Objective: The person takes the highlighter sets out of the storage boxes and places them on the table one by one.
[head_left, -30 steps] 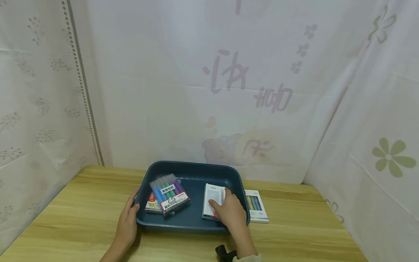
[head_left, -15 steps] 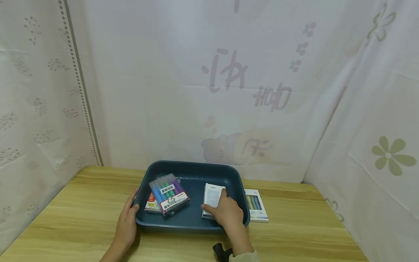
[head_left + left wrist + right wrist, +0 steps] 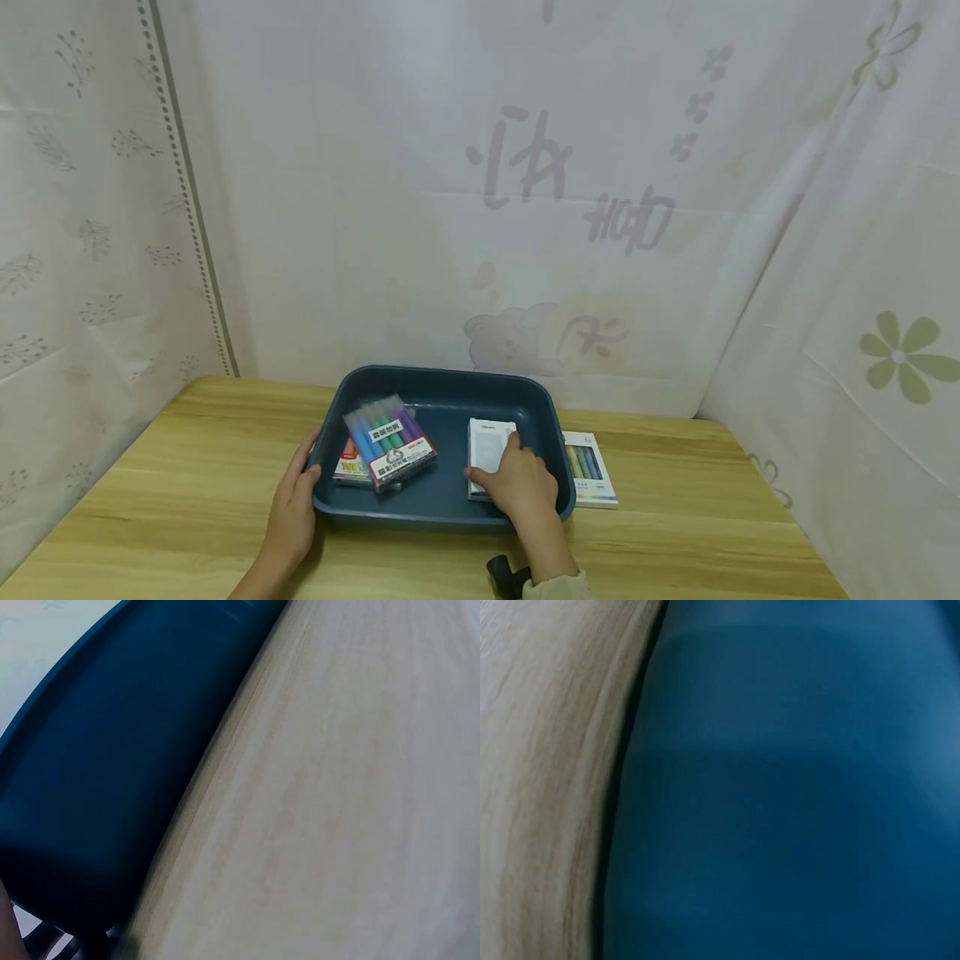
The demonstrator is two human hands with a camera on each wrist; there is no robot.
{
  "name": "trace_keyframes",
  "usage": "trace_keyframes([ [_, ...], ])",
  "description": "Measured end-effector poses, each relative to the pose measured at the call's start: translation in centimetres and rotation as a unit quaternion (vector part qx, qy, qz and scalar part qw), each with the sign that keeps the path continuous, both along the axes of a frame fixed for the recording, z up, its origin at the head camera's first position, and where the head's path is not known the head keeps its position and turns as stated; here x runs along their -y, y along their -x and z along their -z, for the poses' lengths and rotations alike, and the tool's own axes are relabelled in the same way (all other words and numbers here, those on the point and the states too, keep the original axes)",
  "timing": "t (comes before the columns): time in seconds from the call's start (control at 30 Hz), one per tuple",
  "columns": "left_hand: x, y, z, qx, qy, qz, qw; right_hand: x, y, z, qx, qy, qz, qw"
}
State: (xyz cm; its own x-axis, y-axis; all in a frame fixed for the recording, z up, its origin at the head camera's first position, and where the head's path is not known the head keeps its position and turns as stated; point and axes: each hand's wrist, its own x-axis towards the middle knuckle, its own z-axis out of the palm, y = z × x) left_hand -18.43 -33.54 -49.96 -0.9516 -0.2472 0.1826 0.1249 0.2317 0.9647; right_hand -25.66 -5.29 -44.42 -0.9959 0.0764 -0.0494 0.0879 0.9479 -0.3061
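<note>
A dark blue tray stands on the table, its left rim held by my left hand. Inside it at the right lies a flat white box with a pale panel. My right hand grips this box from above, thumb at its left edge and index finger near its upper right. The palm hides the box's lower right part. On the tray's left side, a clear pack of coloured pens lies slantwise over another pack with a red and yellow label. The right wrist view shows only the blue tray wall and table.
A white box with a row of coloured sticks lies on the wooden table just right of the tray, partly behind its rim. A black object sits beside the right wrist. Printed cloth hangs behind the table.
My right thumb has shifted from the top of the white box to its left edge, and the hand has moved slightly left. My left hand and the tray stay put.
</note>
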Motion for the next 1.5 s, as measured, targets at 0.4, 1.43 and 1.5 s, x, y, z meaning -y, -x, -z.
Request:
trace_keyframes([
  [0.4, 0.06, 0.03, 0.30, 0.001, 0.001, 0.000, 1.0000, -0.14, -0.12, -0.41, -0.008, 0.014, -0.004, 1.000],
  [1.43, -0.02, 0.03, 0.37, -0.013, -0.001, -0.004, 0.9999, -0.87, 0.07, -0.48, -0.014, 0.077, 0.004, 0.997],
  [1.5, -0.02, 0.02, 0.38, -0.015, 0.000, -0.003, 0.9999, -0.89, 0.01, -0.56, -0.015, 0.080, 0.005, 0.997],
])
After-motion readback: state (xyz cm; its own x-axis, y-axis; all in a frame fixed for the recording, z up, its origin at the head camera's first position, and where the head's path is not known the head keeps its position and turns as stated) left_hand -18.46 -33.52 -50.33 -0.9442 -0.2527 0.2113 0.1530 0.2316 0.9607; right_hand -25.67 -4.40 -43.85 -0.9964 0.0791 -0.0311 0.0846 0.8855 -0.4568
